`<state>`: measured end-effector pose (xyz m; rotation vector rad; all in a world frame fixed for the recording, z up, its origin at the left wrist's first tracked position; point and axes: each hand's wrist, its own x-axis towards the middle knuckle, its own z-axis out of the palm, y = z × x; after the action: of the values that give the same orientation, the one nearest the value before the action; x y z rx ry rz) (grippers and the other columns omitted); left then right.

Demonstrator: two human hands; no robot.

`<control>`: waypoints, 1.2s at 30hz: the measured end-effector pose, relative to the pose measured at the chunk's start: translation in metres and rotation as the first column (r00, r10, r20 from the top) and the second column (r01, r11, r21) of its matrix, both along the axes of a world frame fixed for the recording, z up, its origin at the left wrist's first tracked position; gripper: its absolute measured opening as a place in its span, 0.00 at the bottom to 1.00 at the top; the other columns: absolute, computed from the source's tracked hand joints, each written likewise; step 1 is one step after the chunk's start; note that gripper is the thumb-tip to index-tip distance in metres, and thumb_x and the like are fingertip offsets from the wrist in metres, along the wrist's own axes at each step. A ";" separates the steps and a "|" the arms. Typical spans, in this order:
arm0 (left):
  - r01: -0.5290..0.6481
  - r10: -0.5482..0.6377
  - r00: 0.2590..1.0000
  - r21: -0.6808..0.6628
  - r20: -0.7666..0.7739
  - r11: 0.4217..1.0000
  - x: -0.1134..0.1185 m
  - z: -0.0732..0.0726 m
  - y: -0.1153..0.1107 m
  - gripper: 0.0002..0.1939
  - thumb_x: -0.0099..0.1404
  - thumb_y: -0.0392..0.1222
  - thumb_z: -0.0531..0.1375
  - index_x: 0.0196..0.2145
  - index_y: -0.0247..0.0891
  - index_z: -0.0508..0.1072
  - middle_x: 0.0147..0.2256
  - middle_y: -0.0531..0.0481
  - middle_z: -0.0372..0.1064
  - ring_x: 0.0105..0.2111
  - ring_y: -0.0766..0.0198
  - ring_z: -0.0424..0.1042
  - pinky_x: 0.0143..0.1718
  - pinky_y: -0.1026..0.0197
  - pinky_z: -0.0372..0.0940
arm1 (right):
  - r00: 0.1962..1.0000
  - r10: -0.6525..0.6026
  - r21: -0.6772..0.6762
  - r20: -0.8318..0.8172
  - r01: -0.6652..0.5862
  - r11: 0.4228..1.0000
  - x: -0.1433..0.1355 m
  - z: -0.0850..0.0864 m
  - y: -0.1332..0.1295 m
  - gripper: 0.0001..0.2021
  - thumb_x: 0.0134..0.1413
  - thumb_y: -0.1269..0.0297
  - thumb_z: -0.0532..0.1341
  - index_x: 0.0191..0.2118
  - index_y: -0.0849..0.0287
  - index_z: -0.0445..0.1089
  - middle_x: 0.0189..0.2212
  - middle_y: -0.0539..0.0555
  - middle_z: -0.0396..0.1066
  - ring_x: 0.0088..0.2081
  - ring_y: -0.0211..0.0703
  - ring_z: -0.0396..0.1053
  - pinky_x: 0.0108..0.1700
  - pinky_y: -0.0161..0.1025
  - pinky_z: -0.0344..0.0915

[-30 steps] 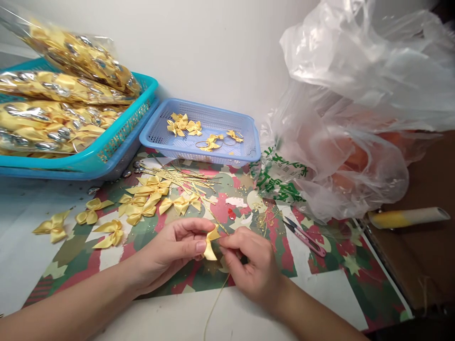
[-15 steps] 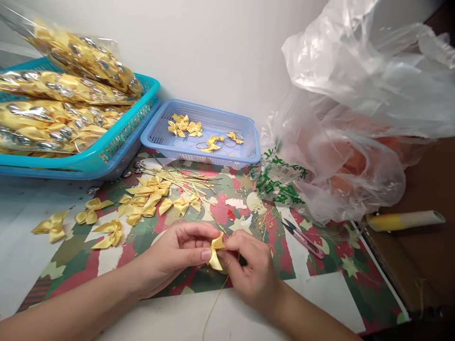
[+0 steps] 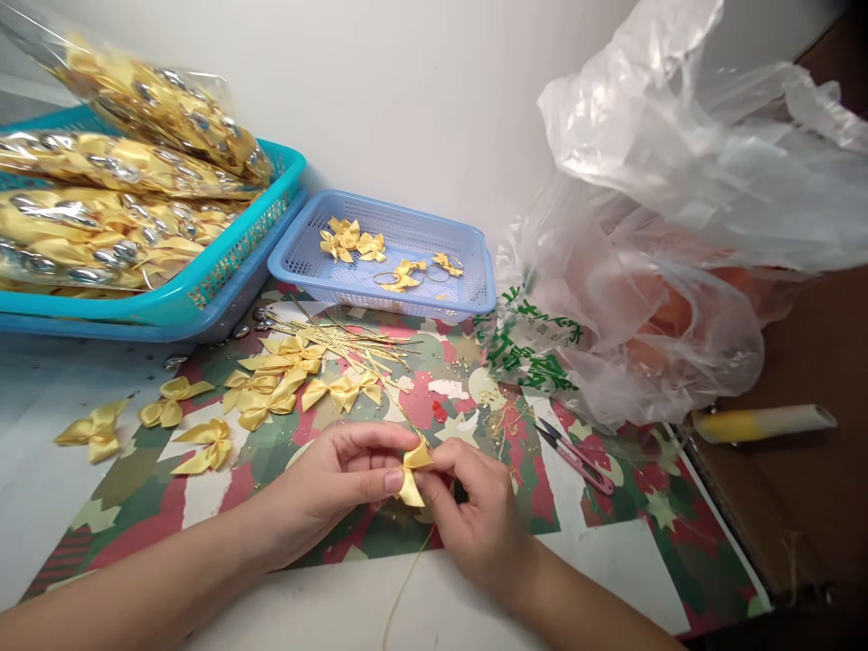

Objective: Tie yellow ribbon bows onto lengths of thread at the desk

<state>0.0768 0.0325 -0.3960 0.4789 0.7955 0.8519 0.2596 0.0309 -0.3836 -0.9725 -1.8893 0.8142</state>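
A yellow satin bow [image 3: 413, 475] is held between my two hands near the front of the patterned paper. My left hand [image 3: 339, 484] pinches its left side between thumb and fingers. On its right side, my right hand [image 3: 475, 506] has thumb and forefinger pressed together at the bow's edge. A thin gold thread [image 3: 405, 588] trails down below the hands. Beyond the bow, a gold cord [image 3: 403, 411] runs up toward a pile of gold cords [image 3: 345, 342]. Several loose yellow bows [image 3: 268, 389] lie to the left.
A turquoise basket [image 3: 271, 194] with bagged bows stands at the left, beside a blue basket [image 3: 475, 303] holding a few bows. Pink-handled snips [image 3: 587, 466] lie to the right on the patterned paper [image 3: 542, 506]. A crumpled plastic bag [image 3: 644, 298] fills the back right.
The bow between my fingers has turned slightly. Both hands stay in nearly the same place, and the view has shifted a little.
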 end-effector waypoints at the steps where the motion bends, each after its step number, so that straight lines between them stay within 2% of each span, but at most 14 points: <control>1: 0.006 -0.006 1.000 -0.012 -0.002 1.000 -0.001 -0.001 0.000 0.15 0.46 0.39 0.77 0.34 0.39 0.82 0.32 0.49 0.76 0.30 0.68 0.74 0.32 0.70 0.69 | 1.000 0.000 -0.026 -0.011 -0.001 1.000 0.000 0.000 0.000 0.07 0.62 0.69 0.56 0.33 0.57 0.68 0.24 0.49 0.70 0.24 0.35 0.64 0.28 0.34 0.62; 5: 0.007 -0.007 1.000 -0.053 -0.001 0.999 -0.002 0.000 0.000 0.17 0.45 0.39 0.77 0.35 0.40 0.82 0.31 0.49 0.77 0.31 0.67 0.75 0.34 0.68 0.70 | 0.997 0.012 -0.162 -0.071 -0.023 0.986 -0.002 0.002 -0.001 0.05 0.60 0.68 0.57 0.32 0.58 0.68 0.22 0.49 0.70 0.22 0.34 0.64 0.26 0.33 0.61; 10: 0.000 -0.001 1.000 -0.088 -0.006 0.996 0.000 0.008 0.001 0.17 0.43 0.40 0.78 0.33 0.40 0.83 0.30 0.49 0.77 0.30 0.66 0.75 0.32 0.68 0.69 | 0.971 0.039 -0.355 -0.237 -0.124 0.927 -0.003 0.003 -0.002 0.04 0.61 0.68 0.58 0.33 0.58 0.67 0.22 0.48 0.71 0.22 0.34 0.68 0.25 0.31 0.62; 14: -0.004 -0.002 0.997 -0.077 -0.075 0.997 0.000 0.009 0.001 0.18 0.42 0.43 0.78 0.33 0.41 0.82 0.29 0.49 0.77 0.29 0.65 0.75 0.31 0.67 0.69 | 0.955 0.033 -0.421 -0.296 -0.162 0.892 -0.005 0.001 -0.003 0.05 0.61 0.67 0.58 0.33 0.58 0.67 0.23 0.48 0.72 0.23 0.35 0.70 0.25 0.31 0.63; 17: -0.011 0.006 0.995 -0.052 -0.100 0.999 -0.001 0.003 0.001 0.18 0.43 0.43 0.78 0.34 0.42 0.82 0.31 0.50 0.76 0.30 0.66 0.74 0.31 0.68 0.69 | 0.977 0.020 -0.319 -0.210 -0.088 0.944 -0.004 0.002 -0.001 0.05 0.61 0.69 0.59 0.33 0.57 0.68 0.24 0.48 0.72 0.25 0.36 0.69 0.27 0.33 0.63; 19: -0.024 0.021 0.995 -0.025 -0.100 0.999 -0.001 0.000 0.000 0.17 0.44 0.42 0.77 0.33 0.41 0.82 0.33 0.50 0.75 0.30 0.67 0.73 0.31 0.69 0.69 | 0.993 -0.029 -0.118 -0.111 0.016 0.993 -0.001 0.006 0.002 0.03 0.59 0.71 0.60 0.35 0.56 0.70 0.27 0.49 0.74 0.30 0.39 0.70 0.34 0.37 0.66; 20: -0.032 0.031 0.995 -0.007 -0.099 0.999 0.000 0.000 0.001 0.16 0.45 0.42 0.77 0.33 0.41 0.82 0.34 0.50 0.74 0.30 0.68 0.72 0.30 0.69 0.68 | 0.995 -0.069 -0.002 -0.075 0.069 0.998 0.001 0.009 0.003 0.04 0.58 0.71 0.61 0.37 0.56 0.71 0.31 0.51 0.75 0.35 0.41 0.71 0.39 0.40 0.67; 22: -0.039 0.041 0.993 0.029 -0.106 0.999 0.001 0.001 0.001 0.16 0.45 0.43 0.77 0.33 0.40 0.82 0.35 0.50 0.72 0.27 0.70 0.70 0.26 0.70 0.67 | 0.989 -0.143 0.184 -0.042 0.149 0.972 0.006 0.015 0.006 0.07 0.57 0.71 0.62 0.41 0.54 0.71 0.39 0.53 0.75 0.42 0.45 0.71 0.48 0.47 0.65; 25: -0.007 0.016 0.993 0.077 -0.115 0.997 0.003 0.006 0.001 0.14 0.47 0.43 0.76 0.33 0.40 0.82 0.36 0.50 0.70 0.28 0.71 0.69 0.26 0.70 0.68 | 0.986 -0.162 0.322 0.030 0.144 0.936 0.010 0.021 0.007 0.07 0.58 0.70 0.61 0.42 0.52 0.73 0.44 0.54 0.73 0.46 0.47 0.69 0.51 0.49 0.62; 29: 0.047 -0.030 0.992 0.138 -0.125 0.989 0.003 0.006 0.001 0.11 0.52 0.42 0.74 0.35 0.41 0.82 0.39 0.50 0.71 0.32 0.70 0.71 0.32 0.70 0.69 | 0.986 -0.099 0.325 0.133 0.051 0.944 0.009 0.020 0.009 0.07 0.61 0.71 0.61 0.39 0.52 0.75 0.44 0.53 0.72 0.47 0.45 0.67 0.51 0.47 0.61; 36: 0.160 -0.104 0.970 0.254 -0.221 0.954 0.002 -0.002 0.001 0.11 0.57 0.44 0.70 0.39 0.41 0.82 0.39 0.47 0.72 0.34 0.67 0.70 0.33 0.68 0.68 | 0.992 -0.016 0.199 0.127 -0.010 0.980 0.006 0.016 0.008 0.07 0.61 0.73 0.60 0.34 0.55 0.73 0.40 0.52 0.70 0.47 0.44 0.65 0.51 0.45 0.60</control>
<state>0.0784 0.0339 -0.3982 0.8653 0.8294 0.7968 0.2656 0.0393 -0.3674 -0.9200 -2.0344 0.5589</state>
